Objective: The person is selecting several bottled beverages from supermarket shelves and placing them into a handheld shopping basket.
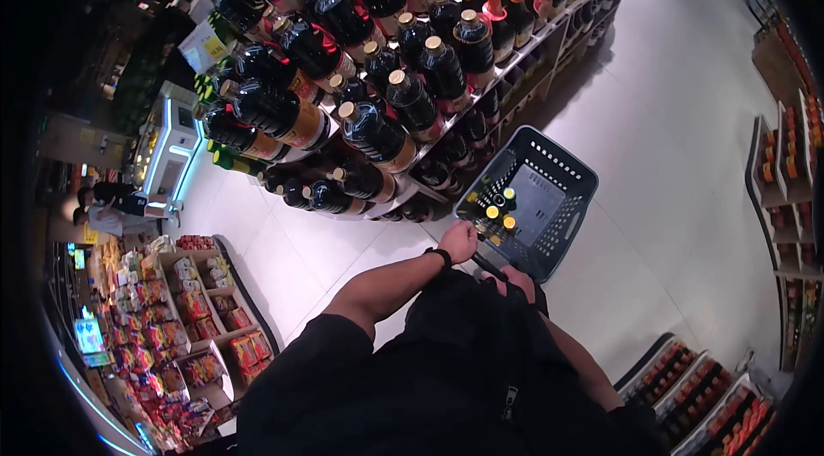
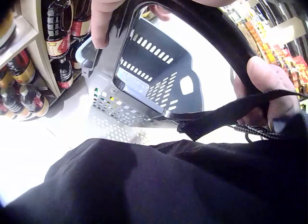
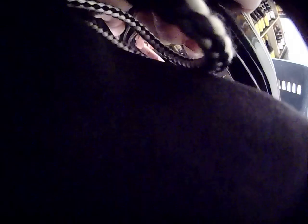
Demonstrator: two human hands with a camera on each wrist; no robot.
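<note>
A dark grey shopping basket (image 1: pixel 558 156) with slotted walls is in front of the person in the head view. Several yellow-capped bottles (image 1: pixel 510 223) are inside it. My left hand (image 1: pixel 459 240) grips one end of the black handle (image 1: pixel 487 265), a dark band round its wrist. Farther along, my right hand (image 1: pixel 518 281) holds the same handle, its thumb over the bar in the left wrist view. A black strap (image 2: pixel 226 108) hangs by that hand. Dark cloth fills most of the right wrist view, with a black-and-white braided cord (image 3: pixel 120 16) across the partly hidden right hand.
A shelf of large dark bottles (image 1: pixel 378 140) stands right beside the basket at left. Snack racks (image 1: pixel 202 310) are at lower left, more shelves (image 1: pixel 785 173) at right and a bottle rack (image 1: pixel 699 392) at lower right. Pale tiled floor (image 1: pixel 635 190) runs between them.
</note>
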